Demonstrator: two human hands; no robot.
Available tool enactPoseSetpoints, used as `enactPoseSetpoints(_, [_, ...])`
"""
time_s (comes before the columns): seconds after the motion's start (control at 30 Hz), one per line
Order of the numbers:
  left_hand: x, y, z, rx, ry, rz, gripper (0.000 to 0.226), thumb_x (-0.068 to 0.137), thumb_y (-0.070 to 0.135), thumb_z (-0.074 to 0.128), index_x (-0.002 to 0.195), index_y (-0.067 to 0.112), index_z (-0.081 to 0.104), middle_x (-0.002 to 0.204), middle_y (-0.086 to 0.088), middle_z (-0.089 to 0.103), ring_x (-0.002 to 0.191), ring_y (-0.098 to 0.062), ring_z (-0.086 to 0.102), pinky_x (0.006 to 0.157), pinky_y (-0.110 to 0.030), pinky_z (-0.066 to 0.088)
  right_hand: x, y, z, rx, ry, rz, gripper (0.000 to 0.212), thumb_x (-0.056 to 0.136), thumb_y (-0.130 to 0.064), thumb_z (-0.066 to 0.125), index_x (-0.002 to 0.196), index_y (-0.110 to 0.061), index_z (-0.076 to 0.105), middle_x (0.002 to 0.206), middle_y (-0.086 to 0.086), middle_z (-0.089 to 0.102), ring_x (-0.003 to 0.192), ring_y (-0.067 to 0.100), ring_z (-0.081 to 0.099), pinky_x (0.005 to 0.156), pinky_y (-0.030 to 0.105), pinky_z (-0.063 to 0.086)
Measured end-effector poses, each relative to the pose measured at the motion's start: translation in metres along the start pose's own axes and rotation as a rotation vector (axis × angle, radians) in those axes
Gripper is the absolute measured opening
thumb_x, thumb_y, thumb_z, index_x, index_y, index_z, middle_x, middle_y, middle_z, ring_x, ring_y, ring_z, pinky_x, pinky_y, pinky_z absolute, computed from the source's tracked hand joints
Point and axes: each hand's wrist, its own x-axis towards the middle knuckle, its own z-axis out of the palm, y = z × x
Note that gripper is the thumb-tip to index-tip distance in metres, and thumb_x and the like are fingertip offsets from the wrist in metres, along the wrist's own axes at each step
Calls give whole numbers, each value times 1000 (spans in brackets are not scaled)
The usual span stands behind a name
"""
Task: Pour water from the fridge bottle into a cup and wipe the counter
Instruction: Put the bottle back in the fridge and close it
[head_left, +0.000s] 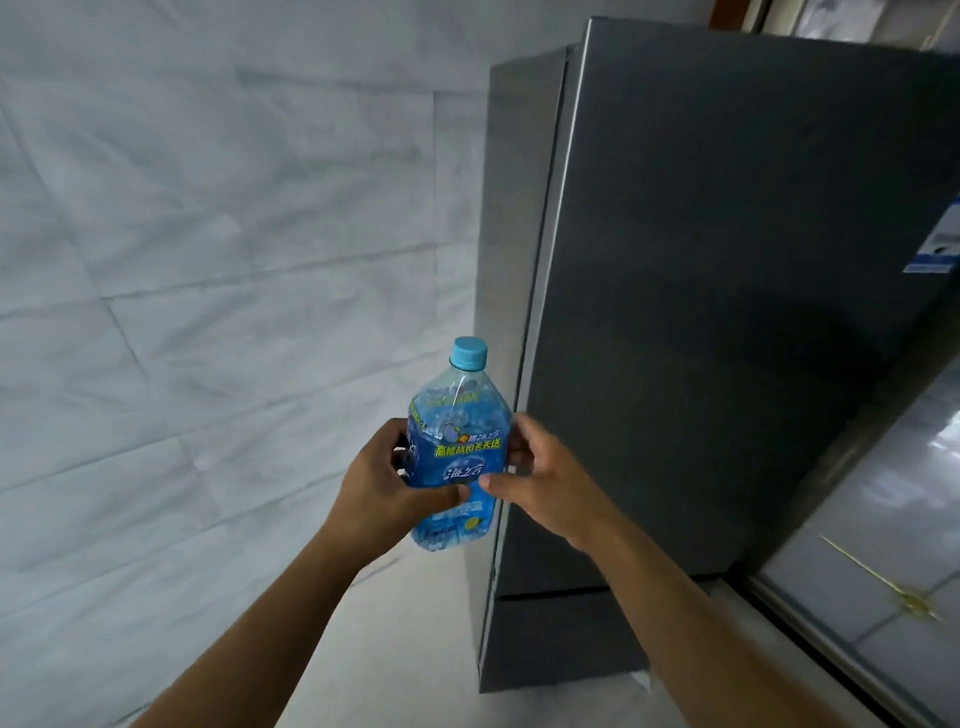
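Observation:
A clear plastic bottle (460, 447) with a blue label and a light blue cap (469, 353) is upright in front of me, cap screwed on. My left hand (382, 493) grips its left side, thumb across the label. My right hand (545, 478) holds its right side, thumb touching the front of the label. Both hands hold it in the air beside the left edge of the grey fridge (727, 312). No cup or counter is in view.
The fridge's dark grey doors are closed and fill the right half of the view. A pale marbled tile wall (208, 260) is on the left. Light floor (415, 649) lies below. A glossy tiled surface with a metal strip (883, 571) runs along the right edge.

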Motion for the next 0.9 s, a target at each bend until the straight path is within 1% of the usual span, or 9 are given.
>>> enactPoseSetpoints(0.1, [40,-1,-9,10,-47,14,68,53,28,95,111,28,60,106,7,71,97,-16,70,83,-40,62,29,-5,4,-73,57,9,46,87,-17,75,126,-29,53,118,-10,66,114,7,62,93,41,58])
enactPoseSetpoints(0.23, [79,5,-8,9,-73,56,65,62,18,94,117,23,58,108,8,69,97,-14,68,81,-37,62,55,-12,3,-208,144,-24,43,90,-26,72,128,-31,51,121,-13,62,115,5,59,93,35,58])
enactPoseSetpoints(0.33, [99,12,-6,-47,-58,58,65,63,20,93,118,21,58,109,7,69,99,-16,69,78,-34,62,68,-22,-13,-572,222,-151,39,93,-36,66,126,-22,53,115,-10,55,106,3,52,86,21,50])
enactPoseSetpoints(0.4, [110,15,-8,-61,-49,52,64,64,20,92,118,22,57,110,7,68,100,-17,68,77,-34,62,75,-26,-30,-984,299,-409,36,92,-38,64,117,-12,60,107,0,59,102,14,54,87,29,48])
enactPoseSetpoints(0.47, [119,17,-11,-59,-34,46,64,64,20,92,117,22,56,110,7,67,100,-16,68,76,-32,61,84,-24,-46,-1316,320,-622,32,91,-36,61,104,-8,70,102,8,68,108,27,60,102,43,44])
enactPoseSetpoints(0.53, [125,18,-14,-48,-25,43,64,64,21,92,117,21,56,110,7,67,100,-14,67,75,-30,60,91,-23,-58,-1544,259,-652,32,92,-37,59,101,-10,74,104,10,72,121,33,58,117,51,29])
enactPoseSetpoints(0.67, [130,20,-15,-42,-33,29,64,67,21,91,119,20,56,112,5,66,101,-16,66,76,-30,60,100,-23,-76,-1793,150,-711,26,93,-29,60,102,-9,73,110,14,71,126,37,55,122,55,14])
enactPoseSetpoints(0.8, [128,24,-11,-34,-43,20,64,67,23,90,121,20,55,113,6,65,99,-14,66,71,-24,58,105,-25,-81,-1922,80,-694,26,92,-29,60,107,-10,72,109,11,68,117,34,56,123,53,11])
enactPoseSetpoints(0.9, [124,26,-8,-34,-58,22,64,67,23,90,120,20,55,112,7,65,100,-14,66,72,-25,59,106,-26,-76,-1966,91,-654,28,90,-30,62,107,-11,73,110,10,68,115,33,57,122,52,13])
